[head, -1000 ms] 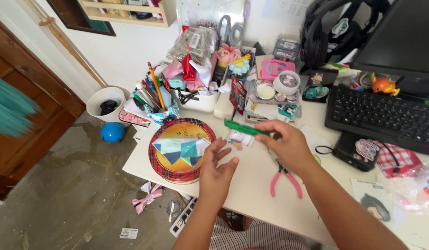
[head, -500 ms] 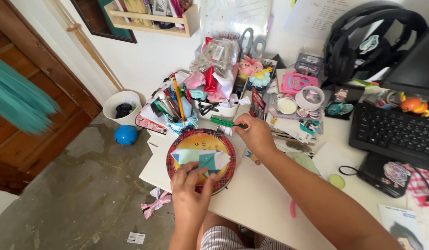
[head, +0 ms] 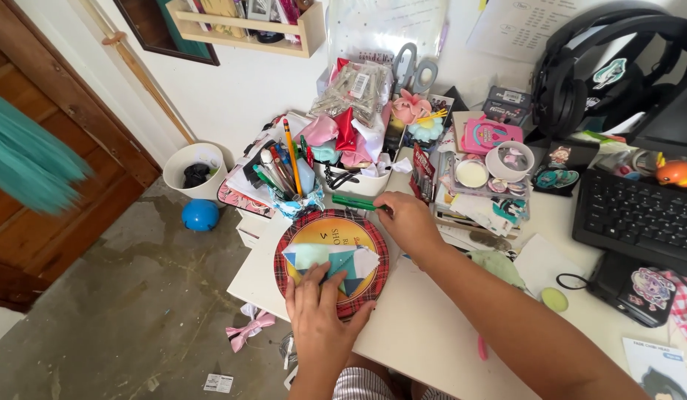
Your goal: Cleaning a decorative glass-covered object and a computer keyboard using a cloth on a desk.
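- The white desk (head: 432,326) fills the right half of the view, heaped with clutter along its back edge; a bare patch lies under the person's arms.
- A black keyboard (head: 639,218) sits at the far right, with black headphones (head: 580,67) hanging above it.
- A round tin lid (head: 331,259) with a red tartan rim and yellow centre lies near the desk's front left corner.
- A white bin (head: 191,167) stands on the floor left of the desk, a blue ball (head: 200,215) just beside it.
- The left hand (head: 321,311) lies flat, fingers spread, pressing on the tin lid's near edge and on the paper there.
- The right hand (head: 408,222) is closed around one end of a green marker (head: 356,202), just behind the lid.
- Folded paper pieces (head: 332,263), teal and white, rest on the middle of the lid, touching the left fingertips.
- A cup of pens and pencils (head: 284,178) stands just behind the lid, left of the marker.
- A pink bow (head: 247,330) lies on the floor below the desk edge; something pink by the right forearm is too hidden to tell.
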